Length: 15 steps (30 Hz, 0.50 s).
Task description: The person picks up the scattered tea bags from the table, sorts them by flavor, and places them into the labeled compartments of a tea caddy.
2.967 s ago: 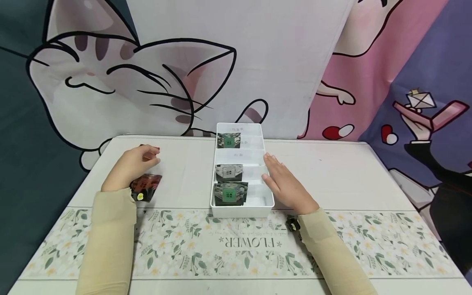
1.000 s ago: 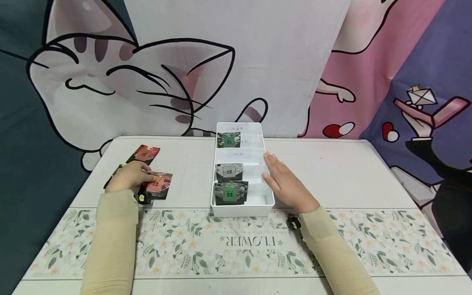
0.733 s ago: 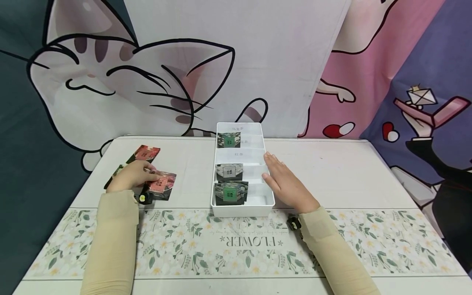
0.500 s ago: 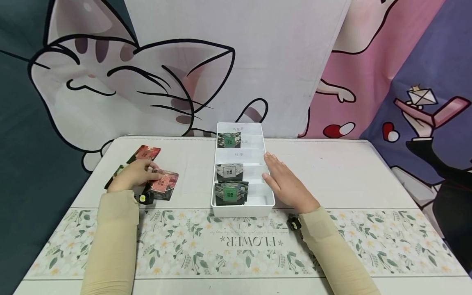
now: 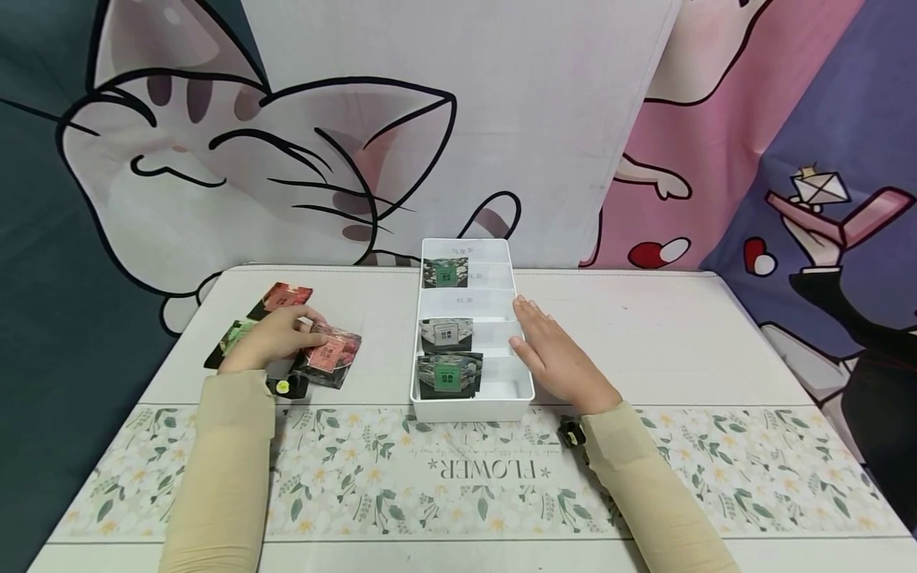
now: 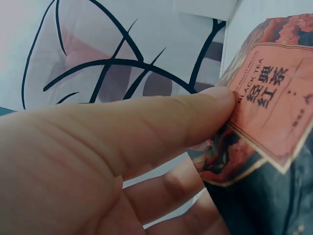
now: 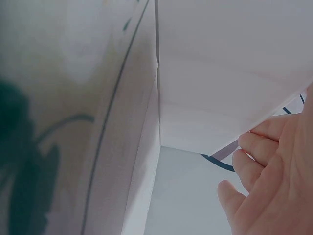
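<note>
My left hand [image 5: 278, 336] pinches a red and black tea bag sachet [image 5: 331, 356] by its edge. In the left wrist view the thumb lies on the sachet [image 6: 274, 98], whose orange label reads BLACK TEA, with fingers behind it. Another red sachet [image 5: 282, 298] lies beyond that hand, and a green one [image 5: 235, 334] is partly hidden by it. My right hand [image 5: 562, 358] rests with straight fingers along the right side of a long white divided box [image 5: 469, 411]. The right wrist view shows its fingertips at the box wall [image 7: 220, 83].
Inside the box stand a green-labelled sachet [image 5: 449, 377] in the nearest compartment, a grey one [image 5: 446, 334] behind it and another green one [image 5: 445, 273] farther back. A flowered strip [image 5: 344, 477] crosses the white table; a printed cloth [image 5: 544, 119] hangs behind.
My left hand first left the far red sachet, then took hold of the nearer one. Hand and sachet have since shifted right, uncovering more of the green sachet. The right hand has stayed still.
</note>
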Each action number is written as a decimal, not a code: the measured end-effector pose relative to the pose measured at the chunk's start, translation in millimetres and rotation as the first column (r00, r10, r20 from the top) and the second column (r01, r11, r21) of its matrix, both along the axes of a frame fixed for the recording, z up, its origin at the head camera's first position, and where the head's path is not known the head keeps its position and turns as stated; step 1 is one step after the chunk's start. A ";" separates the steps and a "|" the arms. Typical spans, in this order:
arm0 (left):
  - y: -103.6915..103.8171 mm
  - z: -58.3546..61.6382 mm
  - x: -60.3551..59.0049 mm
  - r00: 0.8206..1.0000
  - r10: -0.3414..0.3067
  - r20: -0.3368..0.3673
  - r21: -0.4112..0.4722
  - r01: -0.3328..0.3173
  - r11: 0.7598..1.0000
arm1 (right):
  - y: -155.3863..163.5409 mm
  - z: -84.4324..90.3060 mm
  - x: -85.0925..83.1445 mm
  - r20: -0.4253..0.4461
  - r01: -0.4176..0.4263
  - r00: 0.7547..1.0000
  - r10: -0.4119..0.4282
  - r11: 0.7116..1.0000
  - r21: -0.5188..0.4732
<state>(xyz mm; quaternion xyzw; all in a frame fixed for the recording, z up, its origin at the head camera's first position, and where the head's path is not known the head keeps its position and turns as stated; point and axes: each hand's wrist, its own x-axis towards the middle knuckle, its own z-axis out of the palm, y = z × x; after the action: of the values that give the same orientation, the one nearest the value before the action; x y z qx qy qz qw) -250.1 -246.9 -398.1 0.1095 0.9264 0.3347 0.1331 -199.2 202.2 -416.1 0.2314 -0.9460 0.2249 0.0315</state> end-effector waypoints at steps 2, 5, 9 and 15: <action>1.5 0.2 0.0 1.000 0.008 -0.001 0.006 -0.008 1.000 | -0.2 -1.0 -0.5 -0.008 -0.004 1.000 0.004 1.000 0.001; 3.6 0.9 -0.1 0.999 0.032 0.018 0.035 -0.032 0.999 | -0.2 -2.0 -0.8 -0.016 -0.008 1.000 0.008 1.000 0.002; 6.4 0.6 -0.4 0.998 0.056 0.022 0.075 -0.057 0.996 | 0.2 -2.2 -0.8 -0.012 -0.005 1.000 0.005 1.000 0.001; 8.7 -1.8 -2.5 0.996 0.080 0.034 0.109 -0.084 0.991 | 0.2 -1.8 -1.2 -0.014 -0.008 1.000 0.008 1.000 -0.001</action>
<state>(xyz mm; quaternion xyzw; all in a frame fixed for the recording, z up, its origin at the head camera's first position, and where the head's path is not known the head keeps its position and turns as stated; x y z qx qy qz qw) -252.6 -238.2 -399.9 0.0736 0.9082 0.3921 0.1265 -200.4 202.4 -417.9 0.2368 -0.9446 0.2241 0.0374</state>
